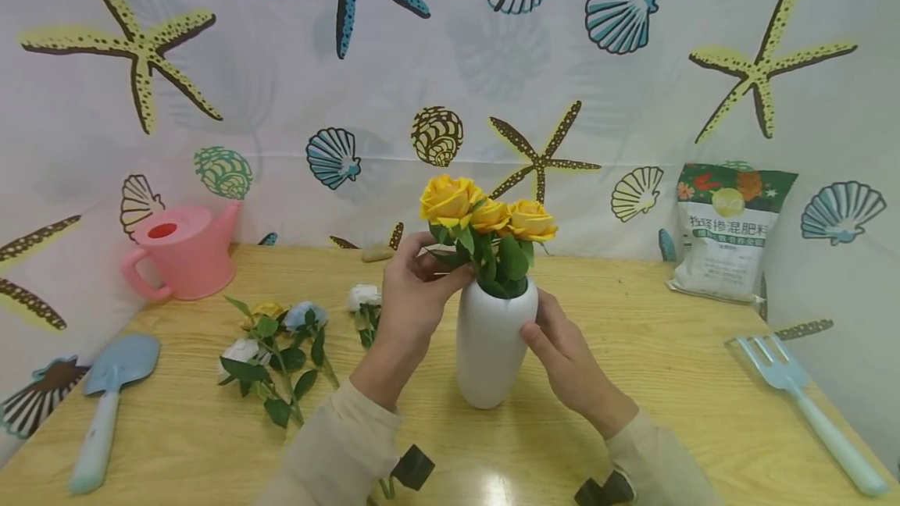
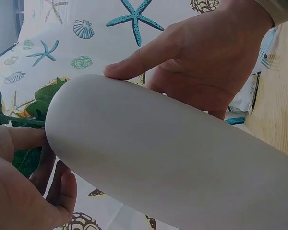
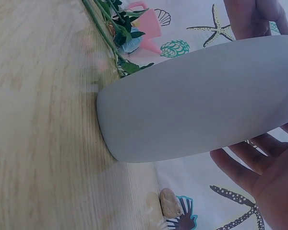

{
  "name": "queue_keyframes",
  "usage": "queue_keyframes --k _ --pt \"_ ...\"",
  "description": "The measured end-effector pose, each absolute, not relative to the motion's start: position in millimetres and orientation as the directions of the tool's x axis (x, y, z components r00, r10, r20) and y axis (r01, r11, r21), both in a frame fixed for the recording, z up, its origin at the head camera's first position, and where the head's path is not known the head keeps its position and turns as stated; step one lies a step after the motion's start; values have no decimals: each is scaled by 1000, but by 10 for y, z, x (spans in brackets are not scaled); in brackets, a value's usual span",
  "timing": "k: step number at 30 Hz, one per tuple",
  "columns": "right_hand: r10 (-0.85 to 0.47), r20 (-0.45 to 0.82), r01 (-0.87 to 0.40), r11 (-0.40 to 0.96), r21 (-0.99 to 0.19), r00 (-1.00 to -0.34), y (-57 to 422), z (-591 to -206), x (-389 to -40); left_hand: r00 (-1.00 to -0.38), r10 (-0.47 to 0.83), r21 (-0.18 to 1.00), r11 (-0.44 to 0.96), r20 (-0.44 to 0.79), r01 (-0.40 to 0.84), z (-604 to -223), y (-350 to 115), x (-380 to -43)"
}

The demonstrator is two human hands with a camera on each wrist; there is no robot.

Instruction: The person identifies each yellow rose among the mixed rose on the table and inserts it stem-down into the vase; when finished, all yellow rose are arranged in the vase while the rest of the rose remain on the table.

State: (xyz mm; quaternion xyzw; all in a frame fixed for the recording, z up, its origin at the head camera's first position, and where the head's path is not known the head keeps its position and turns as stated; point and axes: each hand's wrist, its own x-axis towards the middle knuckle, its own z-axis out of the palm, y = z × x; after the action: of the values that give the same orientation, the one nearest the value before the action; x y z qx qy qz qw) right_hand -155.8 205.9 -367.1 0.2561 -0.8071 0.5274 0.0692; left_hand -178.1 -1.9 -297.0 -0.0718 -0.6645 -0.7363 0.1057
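A white vase stands upright on the wooden table in the middle of the head view. Several yellow roses rise out of its mouth, their green leaves bunched at the rim. At the vase's left rim, my left hand pinches a rose's leafy stem with thumb and curled fingers. In the left wrist view a green stem runs beside that hand's thumb. My right hand grips the vase from the right, thumb on the front and fingers behind; the right wrist view shows its fingers along the vase's side.
Left of the vase lie loose white, yellow and blue roses and another white rose. A pink watering can and blue trowel are farther left. A fertilizer bag and blue hand fork are on the right; a stone lies behind.
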Motion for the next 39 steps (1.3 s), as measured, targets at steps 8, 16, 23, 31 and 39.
queue_keyframes --k 8,16,23,31,39 --pt "-341 378 -485 320 -814 -861 2054 -3679 -1556 -953 -25 909 -295 302 296 -2930 -77 -1756" --pt "-351 382 -492 313 -812 -855 2050 -3667 -1568 -902 34 830 -407 430 381 -2891 -116 -1699" --pt "-358 394 -503 298 -811 -846 2044 -3675 -1577 -932 -6 881 -324 361 344 -2878 -60 -1700" --pt "-349 403 -507 290 -812 -846 2035 -3682 -1576 -953 -31 906 -302 301 296 -2936 -14 -1780" --pt "-343 399 -503 303 -810 -850 2053 -3695 -1573 -942 17 922 -210 336 325 -2958 -102 -1757"
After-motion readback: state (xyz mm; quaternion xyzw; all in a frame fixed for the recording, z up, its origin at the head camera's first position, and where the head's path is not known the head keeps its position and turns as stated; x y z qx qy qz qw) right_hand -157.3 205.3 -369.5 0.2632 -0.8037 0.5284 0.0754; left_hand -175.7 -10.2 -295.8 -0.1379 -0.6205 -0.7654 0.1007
